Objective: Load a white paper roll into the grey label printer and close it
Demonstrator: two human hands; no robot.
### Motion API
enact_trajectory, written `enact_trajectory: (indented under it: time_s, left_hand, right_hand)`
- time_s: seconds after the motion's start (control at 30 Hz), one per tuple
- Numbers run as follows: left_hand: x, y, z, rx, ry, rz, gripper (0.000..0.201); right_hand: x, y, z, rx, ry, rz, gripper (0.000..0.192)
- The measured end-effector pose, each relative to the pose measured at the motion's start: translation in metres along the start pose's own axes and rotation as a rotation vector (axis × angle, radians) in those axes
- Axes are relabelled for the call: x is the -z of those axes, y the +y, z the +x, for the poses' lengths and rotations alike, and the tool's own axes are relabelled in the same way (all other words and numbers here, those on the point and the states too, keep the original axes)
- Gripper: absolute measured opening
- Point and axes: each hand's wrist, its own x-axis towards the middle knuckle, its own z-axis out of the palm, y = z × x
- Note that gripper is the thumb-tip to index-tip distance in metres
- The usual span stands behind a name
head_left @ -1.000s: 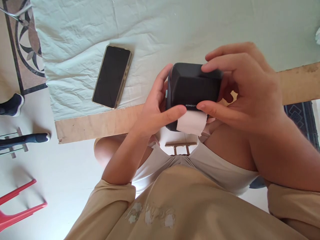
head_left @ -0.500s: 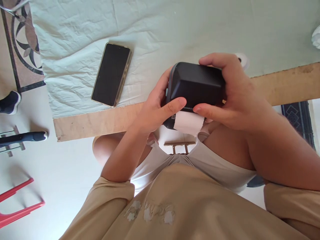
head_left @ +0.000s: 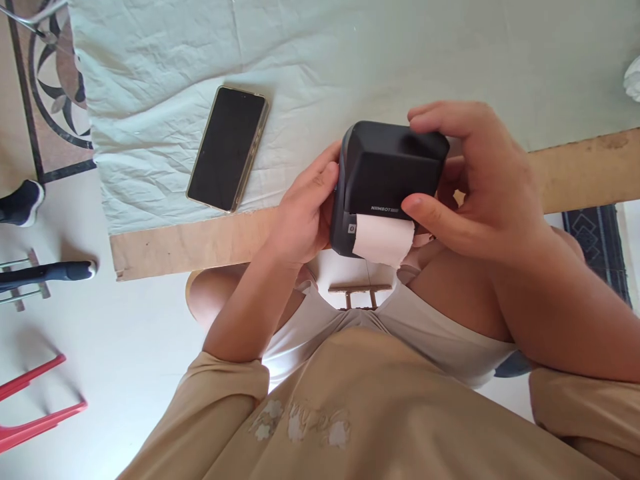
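A black label printer (head_left: 395,175) marked NIIMBOT is held up over the table's near edge. From its lower front a strip of pale label paper (head_left: 384,239) sticks out. My left hand (head_left: 313,207) grips the printer's left side, thumb along the edge and the other fingers partly hidden behind it. My right hand (head_left: 493,180) holds the right side, with the thumb on the front by the lettering and the index finger on the top corner. Left of the hands, a smartphone (head_left: 227,148) in a clear case lies screen up on the cloth.
A pale green cloth (head_left: 320,60) covers the table, leaving a bare wooden edge (head_left: 190,243) at the front. Something white (head_left: 633,80) sits at the far right. On the floor at left are red chair legs (head_left: 40,423) and a dark shoe (head_left: 23,201).
My left thumb has moved off the printer's front to its left edge. My right hand has shifted slightly right, and the lettering and more of the front now show.
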Motion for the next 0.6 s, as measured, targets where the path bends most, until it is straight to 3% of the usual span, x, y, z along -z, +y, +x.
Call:
enact_trajectory:
  time_s: [0.17, 0.27, 0.4, 0.53, 0.6]
  left_hand:
    - [-0.001, 0.003, -0.001, -0.003, 0.039, 0.039, 0.024]
    - [-0.005, 0.005, -0.002, -0.023, 0.107, 0.008, 0.025]
    - [-0.008, 0.002, -0.002, -0.033, 0.123, -0.029, 0.028]
    - [-0.001, -0.001, 0.000, -0.031, 0.046, 0.027, 0.038]
    - [0.000, -0.001, -0.001, 0.007, 0.027, 0.109, 0.039]
  right_hand:
    - [0.005, 0.001, -0.001, 0.067, -0.041, 0.038, 0.077]
    - [0.005, 0.001, 0.000, 0.026, -0.048, 0.064, 0.084]
    - [0.000, -0.005, 0.002, -0.021, 0.116, 0.038, 0.066]
    - [0.002, -0.014, 0.004, -0.079, 0.354, -0.012, 0.038]
    - [0.006, -0.017, 0.003, -0.187, 0.301, 0.027, 0.037]
